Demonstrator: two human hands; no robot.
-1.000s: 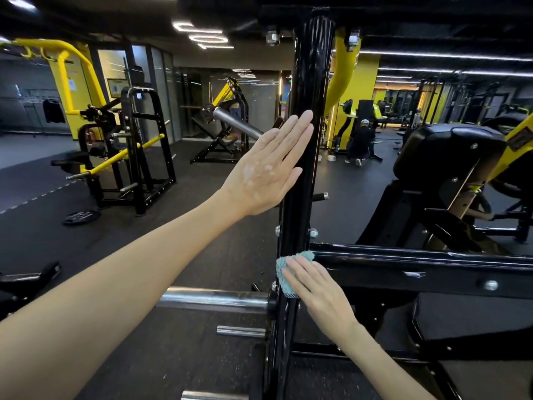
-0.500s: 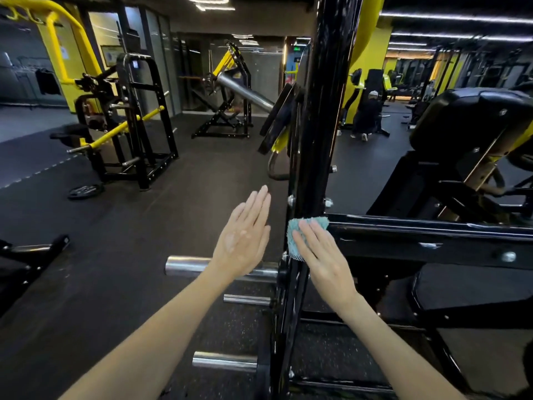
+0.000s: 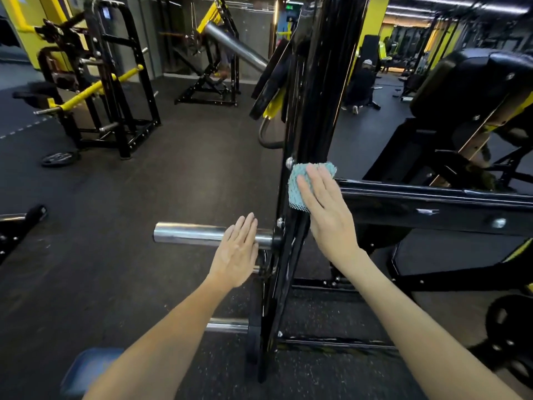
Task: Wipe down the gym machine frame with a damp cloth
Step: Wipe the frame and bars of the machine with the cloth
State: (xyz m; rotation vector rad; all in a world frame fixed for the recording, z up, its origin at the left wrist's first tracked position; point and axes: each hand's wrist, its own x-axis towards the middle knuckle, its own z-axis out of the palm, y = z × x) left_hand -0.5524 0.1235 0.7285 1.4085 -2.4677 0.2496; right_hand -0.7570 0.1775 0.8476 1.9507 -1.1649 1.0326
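Note:
A glossy black upright post (image 3: 320, 90) of the gym machine frame runs down the middle of the view, with a black crossbar (image 3: 432, 200) joining it on the right. My right hand (image 3: 326, 215) lies flat on a light blue cloth (image 3: 300, 186) and presses it against the post at the joint with the crossbar. My left hand (image 3: 238, 251) hovers flat, fingers straight, in front of a chrome weight peg (image 3: 187, 233) that sticks out left of the post; I cannot tell if it touches the peg.
A second chrome peg (image 3: 227, 324) sits lower on the post. A black padded seat (image 3: 473, 79) is at the right. Yellow-and-black machines (image 3: 95, 82) stand at the back left, a weight plate (image 3: 59, 158) on the dark floor. A person (image 3: 362, 85) crouches far behind. A blue object (image 3: 86, 368) sits at bottom left.
My left hand has dropped from high on the post to the chrome peg. The view has tilted down and moved closer. My right hand stays on the cloth at the joint.

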